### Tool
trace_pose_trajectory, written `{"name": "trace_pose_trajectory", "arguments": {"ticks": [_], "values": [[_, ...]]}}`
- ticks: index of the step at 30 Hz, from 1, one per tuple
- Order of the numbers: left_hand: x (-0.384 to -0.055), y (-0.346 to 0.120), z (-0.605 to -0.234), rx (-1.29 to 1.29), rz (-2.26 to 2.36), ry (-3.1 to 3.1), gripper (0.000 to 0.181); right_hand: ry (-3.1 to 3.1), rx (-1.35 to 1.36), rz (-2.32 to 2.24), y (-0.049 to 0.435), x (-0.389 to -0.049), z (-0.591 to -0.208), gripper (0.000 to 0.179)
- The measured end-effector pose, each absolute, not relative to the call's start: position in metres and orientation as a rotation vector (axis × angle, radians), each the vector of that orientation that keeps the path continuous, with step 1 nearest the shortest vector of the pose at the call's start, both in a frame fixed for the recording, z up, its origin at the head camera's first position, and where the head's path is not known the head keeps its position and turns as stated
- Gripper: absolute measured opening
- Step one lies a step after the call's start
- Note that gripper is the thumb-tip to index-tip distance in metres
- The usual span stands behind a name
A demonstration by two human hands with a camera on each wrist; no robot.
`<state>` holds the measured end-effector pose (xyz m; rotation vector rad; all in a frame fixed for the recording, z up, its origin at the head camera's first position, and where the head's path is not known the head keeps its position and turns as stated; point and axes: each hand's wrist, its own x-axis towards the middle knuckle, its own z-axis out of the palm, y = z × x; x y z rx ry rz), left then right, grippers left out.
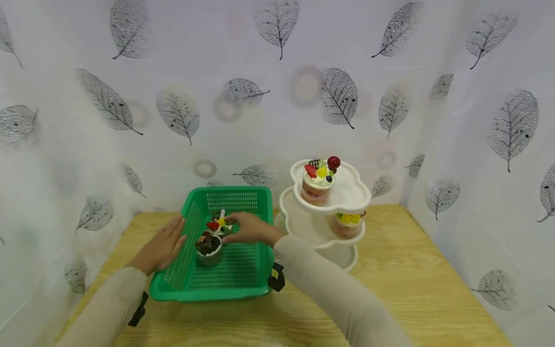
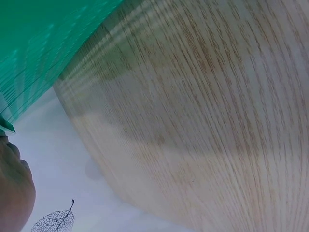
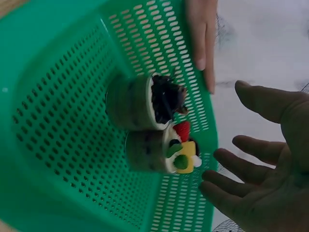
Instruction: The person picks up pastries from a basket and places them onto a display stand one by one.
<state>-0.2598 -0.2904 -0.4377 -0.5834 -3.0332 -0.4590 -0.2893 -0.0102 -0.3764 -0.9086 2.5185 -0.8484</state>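
Observation:
Two dessert cups stand side by side in a green plastic basket [image 1: 212, 295]. The chocolate-topped cup [image 1: 210, 258] is nearer; behind it is a fruit-topped cup [image 3: 147, 151] with strawberry and yellow pieces. My right hand [image 1: 251, 228] hovers over the basket beside the fruit-topped cup, thumb and fingers spread apart. In the right wrist view, a gap shows between the right hand [image 3: 265, 164] and both cups. My left hand [image 1: 162, 246] rests on the basket's left rim with its fingers straight; only part of the left hand [image 2: 14, 186] shows in the left wrist view.
A white tiered stand [image 1: 347, 190] stands right of the basket. One fruit dessert cup [image 1: 316, 192] sits on its top tier, another fruit cup [image 1: 345, 227] on the tier below. Under everything is a wooden table [image 1: 416, 270], with a leaf-patterned curtain [image 1: 277, 120] behind.

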Motion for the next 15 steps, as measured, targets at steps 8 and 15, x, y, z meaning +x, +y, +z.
{"name": "trace_pose_trajectory", "arguments": {"ticks": [8, 15], "values": [[-0.258, -0.291, -0.439, -0.611, -0.512, -2.977, 0.058, 2.452, -0.839, -0.836, -0.025, -0.302, -0.393, 0.061], [-0.256, -0.29, -0.436, -0.591, -0.461, -3.009, 0.058, 2.447, -0.789, -0.804, -0.03, -0.308, -0.405, 0.058]]}}
